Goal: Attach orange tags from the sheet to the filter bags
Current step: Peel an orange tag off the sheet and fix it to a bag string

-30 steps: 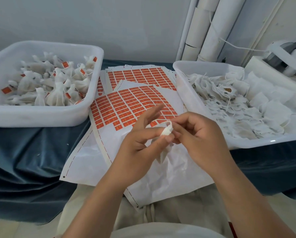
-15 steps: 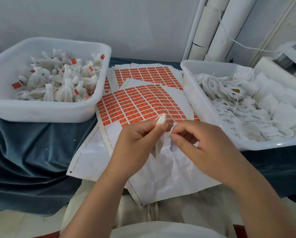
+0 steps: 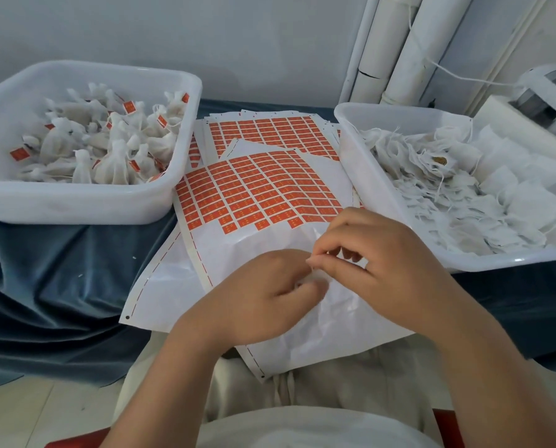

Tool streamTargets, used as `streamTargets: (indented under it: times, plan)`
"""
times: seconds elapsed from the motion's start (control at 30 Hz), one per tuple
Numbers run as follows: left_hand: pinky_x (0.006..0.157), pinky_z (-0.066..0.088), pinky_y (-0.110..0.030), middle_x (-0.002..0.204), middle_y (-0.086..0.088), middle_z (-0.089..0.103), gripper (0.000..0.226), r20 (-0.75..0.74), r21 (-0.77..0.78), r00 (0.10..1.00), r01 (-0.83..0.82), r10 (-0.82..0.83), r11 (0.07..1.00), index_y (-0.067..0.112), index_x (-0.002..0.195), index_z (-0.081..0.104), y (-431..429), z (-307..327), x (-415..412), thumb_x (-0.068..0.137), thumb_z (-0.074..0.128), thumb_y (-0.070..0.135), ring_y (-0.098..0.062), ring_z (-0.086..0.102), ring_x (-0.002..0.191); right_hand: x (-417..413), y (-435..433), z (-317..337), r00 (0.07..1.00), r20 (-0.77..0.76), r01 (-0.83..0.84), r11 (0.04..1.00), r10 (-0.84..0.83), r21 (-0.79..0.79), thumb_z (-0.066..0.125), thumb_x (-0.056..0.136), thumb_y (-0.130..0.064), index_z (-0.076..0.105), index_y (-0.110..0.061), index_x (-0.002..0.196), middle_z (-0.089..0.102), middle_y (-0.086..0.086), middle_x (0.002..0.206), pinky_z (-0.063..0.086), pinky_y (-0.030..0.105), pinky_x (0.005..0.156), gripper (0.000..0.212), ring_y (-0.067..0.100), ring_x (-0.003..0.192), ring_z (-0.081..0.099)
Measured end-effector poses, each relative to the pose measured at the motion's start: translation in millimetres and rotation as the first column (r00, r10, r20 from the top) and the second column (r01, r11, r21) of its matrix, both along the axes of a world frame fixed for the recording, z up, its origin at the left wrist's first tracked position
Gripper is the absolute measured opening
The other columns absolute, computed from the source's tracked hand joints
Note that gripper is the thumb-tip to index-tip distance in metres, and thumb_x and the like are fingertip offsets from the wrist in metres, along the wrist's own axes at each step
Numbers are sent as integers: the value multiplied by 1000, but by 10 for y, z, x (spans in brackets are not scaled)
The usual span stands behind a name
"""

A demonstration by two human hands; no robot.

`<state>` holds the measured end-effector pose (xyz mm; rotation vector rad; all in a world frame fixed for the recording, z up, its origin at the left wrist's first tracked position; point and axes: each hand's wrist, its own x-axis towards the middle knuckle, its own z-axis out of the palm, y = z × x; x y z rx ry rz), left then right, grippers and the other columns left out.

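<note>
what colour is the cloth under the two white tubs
Dark blue. The cloth shows best at the left of the head view.

small packing workshop, white tubs (image 3: 160,202) of filter bags (image 3: 118,160), tag sheets (image 3: 257,189)

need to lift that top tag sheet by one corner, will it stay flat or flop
Probably floppy: the top tag sheet has a wrinkled, stripped lower part that overhangs the edge of the table. Likely light, since it looks like thin paper. It may slide when pushed, as it lies loose on the other sheets.
</note>
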<state>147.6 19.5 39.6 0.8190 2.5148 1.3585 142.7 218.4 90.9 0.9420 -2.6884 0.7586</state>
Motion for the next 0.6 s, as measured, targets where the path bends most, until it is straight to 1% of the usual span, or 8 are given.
streamTargets:
  times: [0.07,0.17,0.27,0.33,0.4,0.43,0.5,0.6]
  plan:
    - [61,46,-35,68,1,50,38,-80,-4,996,43,-43,999,17,84,59,12,-4,0,106,50,46,-19,49,63,-34,28,-6,971,240,50,991,-19,-123,64,88,-51,75,-38,88,69,-17,91,49,15,74,17,8,87,66]
    - [58,41,-26,67,5,49,25,-89,88,990,121,-113,989,31,82,61,-9,12,-20,104,57,41,-18,50,62,-100,100,-50,853,520,134,943,45,-303,72,81,-54,80,-37,88,76,-10,89,50,24,74,20,5,80,67]
    - [58,44,-37,68,-4,52,20,-40,218,981,192,-188,957,35,94,69,-33,15,-34,106,55,39,-22,50,60,-133,110,-109,779,612,163,897,139,-411,75,80,-51,82,-32,87,75,-4,85,51,28,73,22,5,74,62]
    - [59,45,-34,69,-3,55,24,3,315,983,172,-182,933,37,95,69,-44,25,-26,108,49,41,-20,51,61,-120,79,-128,823,534,117,861,195,-494,75,86,-42,80,-32,86,73,-7,84,53,23,73,11,7,76,64]
    - [65,48,-25,73,8,60,31,47,423,988,113,-146,899,33,92,69,-51,51,-14,109,44,40,-10,55,67,-88,35,-124,922,351,48,849,166,-527,73,91,-32,77,-35,88,71,-9,87,53,19,74,6,12,82,68]
    - [68,52,-30,74,11,61,34,72,464,988,86,-134,882,31,90,69,-50,59,-13,109,43,40,-8,57,70,-70,11,-125,965,232,11,866,121,-500,72,92,-28,76,-35,90,70,-10,89,53,18,75,9,14,84,68]
    - [79,56,-52,73,10,61,39,109,516,986,53,-127,855,29,86,69,-41,53,-14,109,41,42,-13,58,71,-34,-37,-127,999,-3,-42,920,44,-389,68,96,-22,75,-30,94,67,-10,90,49,14,75,10,13,86,66]
    - [84,55,-52,72,4,60,42,151,555,980,22,-127,832,29,84,69,-37,32,-16,110,38,41,-19,58,72,10,-61,-129,981,-192,-69,961,17,-269,63,100,-16,77,-13,95,65,-5,91,46,14,78,15,8,85,63]
